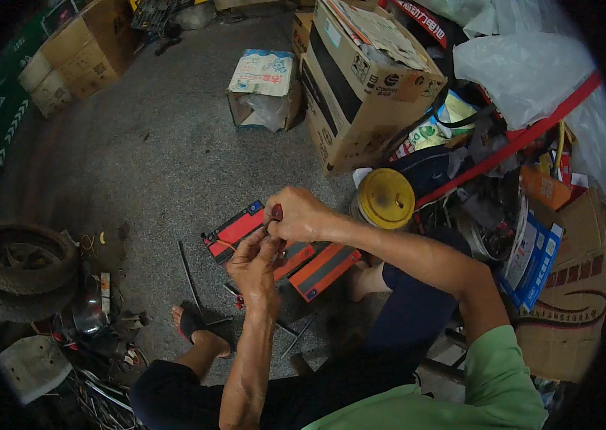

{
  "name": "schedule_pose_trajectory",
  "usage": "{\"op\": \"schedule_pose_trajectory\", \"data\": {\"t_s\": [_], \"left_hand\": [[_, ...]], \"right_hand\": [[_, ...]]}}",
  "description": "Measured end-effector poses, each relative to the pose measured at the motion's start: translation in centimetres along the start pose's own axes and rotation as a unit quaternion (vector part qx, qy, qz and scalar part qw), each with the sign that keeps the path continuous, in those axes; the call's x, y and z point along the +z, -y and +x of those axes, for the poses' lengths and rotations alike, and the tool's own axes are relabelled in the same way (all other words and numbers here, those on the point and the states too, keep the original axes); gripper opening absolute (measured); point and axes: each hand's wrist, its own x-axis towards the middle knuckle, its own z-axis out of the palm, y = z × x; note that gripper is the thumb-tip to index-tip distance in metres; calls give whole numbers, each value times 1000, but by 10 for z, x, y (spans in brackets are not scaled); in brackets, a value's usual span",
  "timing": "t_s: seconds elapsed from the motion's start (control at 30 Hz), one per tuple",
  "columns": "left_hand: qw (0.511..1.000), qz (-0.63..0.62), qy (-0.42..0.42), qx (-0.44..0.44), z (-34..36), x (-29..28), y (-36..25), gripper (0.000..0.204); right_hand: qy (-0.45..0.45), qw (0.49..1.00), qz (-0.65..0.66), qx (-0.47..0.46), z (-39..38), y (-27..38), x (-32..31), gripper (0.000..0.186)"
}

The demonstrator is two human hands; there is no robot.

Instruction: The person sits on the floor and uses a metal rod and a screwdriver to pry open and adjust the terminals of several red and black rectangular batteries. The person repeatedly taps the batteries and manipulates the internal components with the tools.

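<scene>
My right hand is closed round a small tool with a dark red handle; the rest of it is hidden by the fingers. Just below, my left hand is closed, thumb and fingers pinched together close to the right hand; what they hold cannot be made out. Both hands are above a row of batteries on the floor. One red-and-black battery lies beyond the left hand, with a thin orange wire on its near end. An orange-and-grey battery lies nearer, and another red battery is partly covered between them.
A long metal rod and T-shaped tools lie by my feet. Tyres stand at left. A yellow-lidded bucket is close to my right forearm. Cardboard boxes stand ahead, with piled clutter along the right.
</scene>
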Motion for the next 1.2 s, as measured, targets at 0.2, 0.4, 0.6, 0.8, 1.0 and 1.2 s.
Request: {"op": "schedule_pose_trajectory", "data": {"t_s": [0.2,0.4,0.6,0.8,1.0,1.2], "left_hand": [[1000,-9,3,11,4,-1,-2,27],[999,-38,-6,11,4,-2,-6,27],[997,-67,-39,-7,9,-2,-7,17],[994,-94,-63,-11,19,-16,0,9],[994,-94,-56,-21,28,-29,10,9],[997,-60,-49,-25,26,-23,11,14]], "right_hand": [[-3,999,40,25,1,1,-2,23],[26,998,54,23,0,12,-11,24],[27,999,46,0,-9,20,-20,26],[-78,991,112,13,-22,42,-55,29],[-231,969,-39,-76,-38,53,-85,44],[-178,959,203,-81,-45,52,-85,40]]}}
